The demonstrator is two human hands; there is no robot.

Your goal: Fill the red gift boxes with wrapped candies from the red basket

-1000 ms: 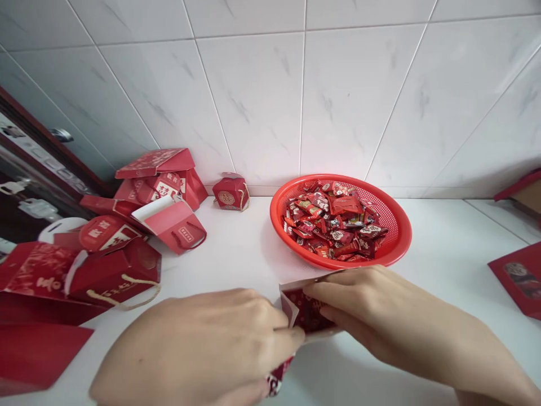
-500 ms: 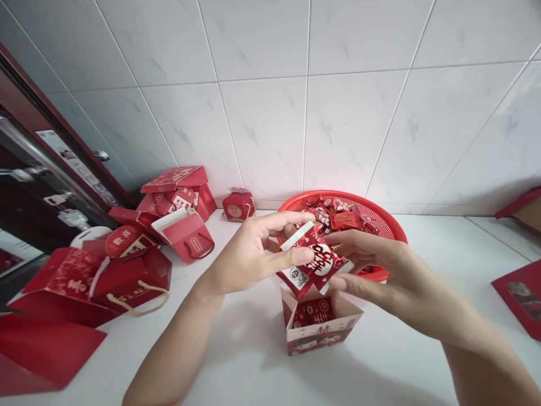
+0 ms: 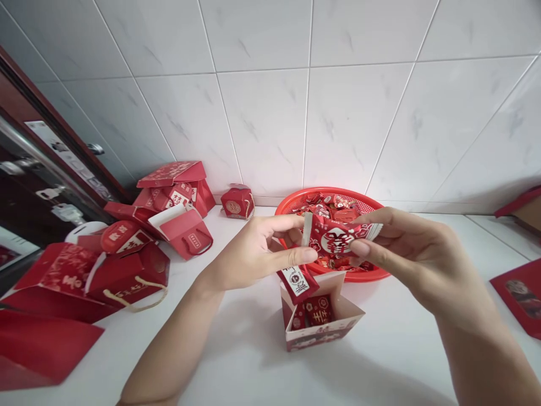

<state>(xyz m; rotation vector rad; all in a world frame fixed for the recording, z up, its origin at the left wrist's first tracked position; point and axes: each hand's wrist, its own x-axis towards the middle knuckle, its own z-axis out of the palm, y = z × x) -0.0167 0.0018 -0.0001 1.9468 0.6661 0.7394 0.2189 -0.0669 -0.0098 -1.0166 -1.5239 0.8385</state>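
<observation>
Two red candy packets are held above an open paper box [image 3: 325,332] that has red packets inside. My left hand [image 3: 262,251] pinches the lower packet [image 3: 298,282], which hangs over the box's left edge, and its fingers also meet the left end of the upper packet. Between the thumb and fingers of my right hand [image 3: 406,248] is the upper packet [image 3: 338,237], lying nearly level. Just behind them is a red plastic basket [image 3: 291,202] with many wrapped candies [image 3: 344,215], partly hidden by my hands.
Red gift boxes [image 3: 131,270] crowd the left side, some with rope handles. A small red box [image 3: 237,202] stands by the tiled wall. At the far right lie a red card or box [image 3: 519,296] and another red box [image 3: 519,202].
The two packets were overlapped; now they are apart. My right hand has moved right with the upper packet, and more of the box's inside shows.
</observation>
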